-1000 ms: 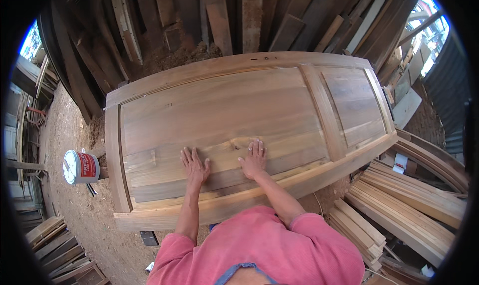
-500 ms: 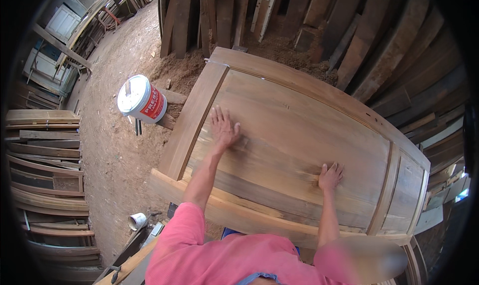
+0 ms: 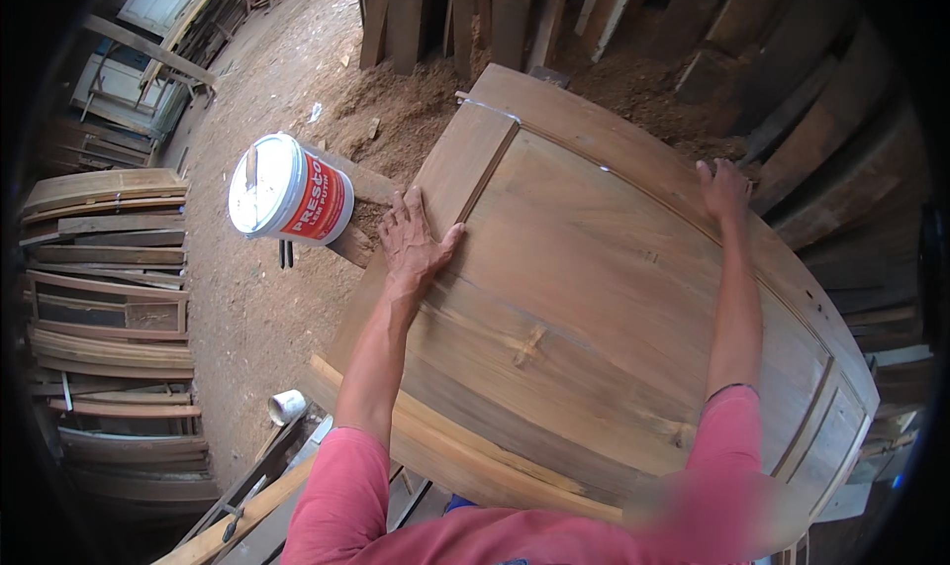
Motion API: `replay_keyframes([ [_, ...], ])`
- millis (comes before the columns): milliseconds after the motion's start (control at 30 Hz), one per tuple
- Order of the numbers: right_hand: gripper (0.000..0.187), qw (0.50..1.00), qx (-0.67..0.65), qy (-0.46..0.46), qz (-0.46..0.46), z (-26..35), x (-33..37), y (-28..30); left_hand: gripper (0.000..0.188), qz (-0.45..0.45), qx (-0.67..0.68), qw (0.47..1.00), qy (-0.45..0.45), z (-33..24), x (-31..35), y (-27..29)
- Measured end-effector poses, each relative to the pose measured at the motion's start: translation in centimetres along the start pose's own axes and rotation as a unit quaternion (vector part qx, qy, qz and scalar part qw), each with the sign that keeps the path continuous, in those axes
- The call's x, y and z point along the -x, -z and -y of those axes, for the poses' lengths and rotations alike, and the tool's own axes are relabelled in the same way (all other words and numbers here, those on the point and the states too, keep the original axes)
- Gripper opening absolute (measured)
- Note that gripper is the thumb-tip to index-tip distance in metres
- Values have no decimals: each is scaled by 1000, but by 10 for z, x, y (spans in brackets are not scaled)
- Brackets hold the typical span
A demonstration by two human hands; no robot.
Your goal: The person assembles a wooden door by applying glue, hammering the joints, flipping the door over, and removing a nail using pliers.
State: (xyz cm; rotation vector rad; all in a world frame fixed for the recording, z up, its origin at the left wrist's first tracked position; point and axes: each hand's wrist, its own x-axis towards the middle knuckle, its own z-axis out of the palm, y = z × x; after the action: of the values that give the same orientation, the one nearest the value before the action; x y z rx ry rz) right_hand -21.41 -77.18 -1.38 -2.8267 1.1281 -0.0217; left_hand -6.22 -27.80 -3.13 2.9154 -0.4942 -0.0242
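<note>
A panelled wooden door (image 3: 584,298) lies flat in front of me, with pale strips along its near edge. My left hand (image 3: 411,243) rests at the door's left end, fingers spread and stretched to the outer edge, thumb out over the wood. Across the panel, my right hand (image 3: 725,189) has reached the far rail, its fingers bent over the outer edge; their tips are partly hidden. Small white marks show along the far rail's inner edge and at the far left corner joint.
Beyond the door's left end stands a white bucket (image 3: 327,199) with a red label. A small white cup (image 3: 287,407) is nearer me. Stacked wooden frames (image 3: 114,337) line the left side. Upright boards (image 3: 811,140) lean beyond the far edge, above sawdust (image 3: 416,100).
Both hands have left the middle panel. My left hand moved onto the door's left end, and my right hand moved away from me to the far edge. The view has shifted slightly.
</note>
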Motion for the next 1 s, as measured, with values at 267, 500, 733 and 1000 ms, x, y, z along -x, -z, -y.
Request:
replay_keyframes([
  [267,76,993,-37,-68,87,17,-31,-30,96,-30,-27,999,8,-8,-6,-2],
  [500,69,987,-30,-124,103,21,-48,-37,97,-28,-30,999,5,-10,-15,-9],
  [733,65,979,-15,-149,135,11,-59,-48,95,-35,-23,999,-21,-4,-13,-10],
  [1000,60,975,-26,-185,117,26,-56,-39,98,-15,-28,999,-7,-8,-19,-8],
])
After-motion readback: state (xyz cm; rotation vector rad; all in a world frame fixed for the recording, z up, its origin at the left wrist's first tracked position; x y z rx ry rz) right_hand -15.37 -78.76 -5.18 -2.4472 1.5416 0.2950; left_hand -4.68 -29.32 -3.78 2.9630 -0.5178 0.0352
